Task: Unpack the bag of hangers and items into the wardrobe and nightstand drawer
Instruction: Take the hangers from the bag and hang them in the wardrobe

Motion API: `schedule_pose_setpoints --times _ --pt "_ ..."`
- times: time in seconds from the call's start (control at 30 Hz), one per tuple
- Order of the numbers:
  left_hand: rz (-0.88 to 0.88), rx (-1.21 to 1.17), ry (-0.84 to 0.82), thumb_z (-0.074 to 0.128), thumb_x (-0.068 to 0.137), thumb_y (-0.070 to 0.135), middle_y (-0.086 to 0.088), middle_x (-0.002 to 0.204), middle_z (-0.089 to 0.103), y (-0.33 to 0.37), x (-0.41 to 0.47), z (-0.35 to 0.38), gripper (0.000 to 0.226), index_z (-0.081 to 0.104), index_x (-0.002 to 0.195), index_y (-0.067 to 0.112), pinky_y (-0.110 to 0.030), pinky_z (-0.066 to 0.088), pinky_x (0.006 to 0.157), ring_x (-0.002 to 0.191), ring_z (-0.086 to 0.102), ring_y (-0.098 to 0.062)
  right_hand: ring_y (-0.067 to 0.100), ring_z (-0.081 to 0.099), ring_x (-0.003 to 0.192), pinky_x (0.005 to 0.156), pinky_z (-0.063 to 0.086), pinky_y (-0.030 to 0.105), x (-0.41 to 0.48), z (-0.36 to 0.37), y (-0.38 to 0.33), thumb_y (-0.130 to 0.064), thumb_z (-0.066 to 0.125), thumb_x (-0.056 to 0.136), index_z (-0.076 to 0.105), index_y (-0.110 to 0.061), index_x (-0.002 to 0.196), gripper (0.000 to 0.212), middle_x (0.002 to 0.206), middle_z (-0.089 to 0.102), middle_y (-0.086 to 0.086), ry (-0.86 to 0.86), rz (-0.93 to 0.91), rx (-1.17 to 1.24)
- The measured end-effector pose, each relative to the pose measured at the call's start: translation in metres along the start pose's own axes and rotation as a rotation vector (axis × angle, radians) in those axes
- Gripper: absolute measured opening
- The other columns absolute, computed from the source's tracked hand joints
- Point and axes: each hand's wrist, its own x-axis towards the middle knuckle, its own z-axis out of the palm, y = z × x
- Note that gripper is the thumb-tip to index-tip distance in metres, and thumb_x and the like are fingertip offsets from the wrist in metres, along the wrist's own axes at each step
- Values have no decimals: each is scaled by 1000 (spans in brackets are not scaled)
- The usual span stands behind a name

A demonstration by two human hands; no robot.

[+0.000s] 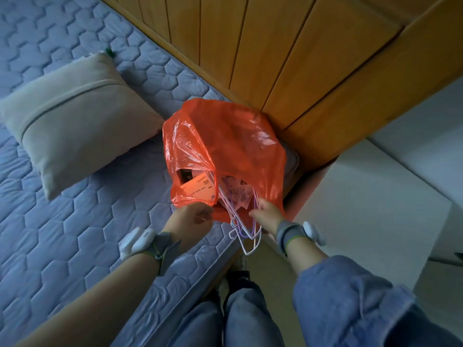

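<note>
At frame centre, a crinkled orange plastic bag [225,151] is set on the quilted blue mattress [75,221]. Its rim is pinched by the left hand [198,216]; thin white and lilac wire hangers [246,231] are gripped by the right hand [265,214] at its mouth.

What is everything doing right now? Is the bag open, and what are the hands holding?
Bag: open, sitting on the bed, things inside.
Hangers: partly pulled out of the bag, bunched together.
Left hand: gripping the bag's edge.
Right hand: fingers closed on the hangers.
Pillow: lying flat on the bed, untouched.
Bed: covered by a quilted blue cover.
</note>
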Motion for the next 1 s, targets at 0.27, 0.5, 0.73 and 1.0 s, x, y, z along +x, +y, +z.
schedule_pose_setpoints --times 0.27,0.5,0.73,1.0 --pt "-10 -105 45 60 80 1 0 117 65 10 31 14 43 61 121 16 -24 50 87 102 64 -18 26 50 123 99 35 25 36 -57 11 -15 60 82 50 -15 130 49 129 57 8 205 -3 -82" --pt "-121 -142 137 63 82 6 0 132 54 1 50 8 57 48 135 17 -26 47 85 110 60 -21 32 56 114 93 42 28 63 -52 12 -32 56 85 66 -15 110 32 119 64 13 116 77 -313" --pt "-146 -166 143 62 83 7 0 127 58 -4 54 15 53 49 133 19 -33 51 91 107 62 -19 34 61 105 84 45 30 88 -34 5 -41 55 85 68 -9 105 40 113 68 13 52 133 -463" --pt "-171 -201 172 62 82 5 2 122 60 -12 49 23 46 55 126 16 -25 51 84 99 64 -15 31 64 98 91 52 49 130 -12 38 -46 74 49 54 -10 115 77 106 65 11 -157 243 33"
